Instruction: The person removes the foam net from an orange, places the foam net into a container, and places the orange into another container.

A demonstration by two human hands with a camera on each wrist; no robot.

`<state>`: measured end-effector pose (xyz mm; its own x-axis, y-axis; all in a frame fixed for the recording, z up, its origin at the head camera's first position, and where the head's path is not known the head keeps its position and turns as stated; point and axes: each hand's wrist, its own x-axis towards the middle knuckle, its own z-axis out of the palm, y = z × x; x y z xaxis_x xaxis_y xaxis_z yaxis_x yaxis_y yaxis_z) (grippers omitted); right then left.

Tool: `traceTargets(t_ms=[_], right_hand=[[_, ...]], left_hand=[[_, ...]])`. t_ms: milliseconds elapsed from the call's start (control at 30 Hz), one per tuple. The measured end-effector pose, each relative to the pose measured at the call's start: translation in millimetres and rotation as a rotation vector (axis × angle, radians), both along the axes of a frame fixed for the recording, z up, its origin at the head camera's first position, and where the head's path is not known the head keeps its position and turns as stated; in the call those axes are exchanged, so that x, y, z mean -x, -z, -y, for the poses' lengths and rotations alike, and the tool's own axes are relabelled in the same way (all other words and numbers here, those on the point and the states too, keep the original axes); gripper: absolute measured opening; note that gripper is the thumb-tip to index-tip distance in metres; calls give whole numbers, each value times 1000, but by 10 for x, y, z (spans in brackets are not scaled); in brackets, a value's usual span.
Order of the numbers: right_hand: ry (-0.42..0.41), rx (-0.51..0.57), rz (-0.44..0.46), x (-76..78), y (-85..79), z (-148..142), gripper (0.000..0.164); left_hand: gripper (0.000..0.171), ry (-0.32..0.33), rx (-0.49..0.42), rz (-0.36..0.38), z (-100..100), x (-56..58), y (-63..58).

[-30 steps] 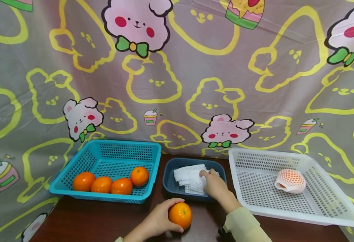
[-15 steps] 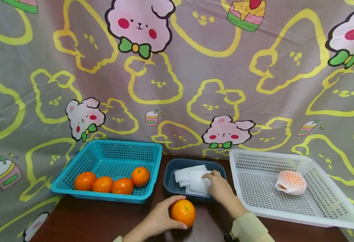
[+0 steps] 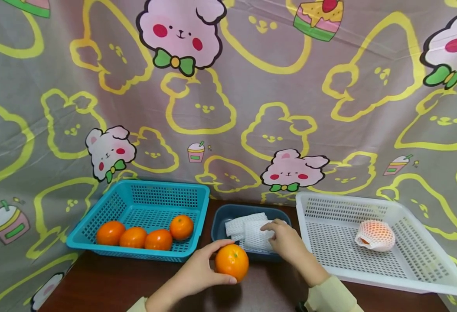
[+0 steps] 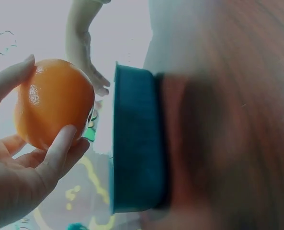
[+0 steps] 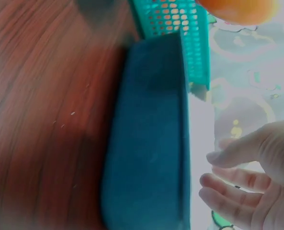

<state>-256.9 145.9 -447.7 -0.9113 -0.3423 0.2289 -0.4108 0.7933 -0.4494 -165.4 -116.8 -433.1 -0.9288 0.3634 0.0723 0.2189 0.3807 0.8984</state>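
Observation:
My left hand (image 3: pixel 197 268) grips an orange (image 3: pixel 232 262) between thumb and fingers, raised above the table at the near edge of a dark blue tub (image 3: pixel 219 216). In the left wrist view the orange (image 4: pixel 55 103) shows between the bent fingers. White foam net sleeves (image 3: pixel 256 234) lie in the tub, overlapping each other. My right hand (image 3: pixel 288 243) reaches over the tub with its fingertips at the sleeves. The right wrist view shows that hand (image 5: pixel 256 177) with relaxed fingers, the thumb apart from them, close over the white foam.
At the left, a teal basket (image 3: pixel 203 216) holds several oranges (image 3: pixel 132 237). A white basket (image 3: pixel 330 271) on the right contains one orange in a net sleeve (image 3: pixel 375 235). A patterned curtain (image 3: pixel 228 86) hangs behind the dark wooden table (image 3: pixel 96 281).
The left hand has lifted the orange from the table, up toward the tub. The right hand has stayed at the foam sleeves, shifting slightly.

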Motion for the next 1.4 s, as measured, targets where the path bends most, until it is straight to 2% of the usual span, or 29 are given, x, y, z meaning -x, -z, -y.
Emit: traceTargets(t_ms=[200,433,567,833,967,1067,1233,1400], right_hand=[[-94,88,97,-52,-100,113,30],[-212,221,154,-78,-29,354,33],[-252,331,202,-77,25,517,34],[-317,681,467,-110,83,841,44],[-335,844,609,-132,122,995,52],[-313,956,695,-139,154,1117,61],[-253,1100,775,-152,193,1317,71],[-215,1129,803,-190,203,1474,78]], left_hand=[[75,-8,-71,28,123,-58,-164],[76,-109,2,4,357,-161,-287],[75,-176,33,-22,496,-161,-373],[74,-273,27,-69,777,26,-617],[77,-334,107,-110,909,126,-715],[79,-385,171,-154,996,213,-759],[83,-437,201,-161,1119,376,-724],[82,-474,263,-123,1244,518,-579]])
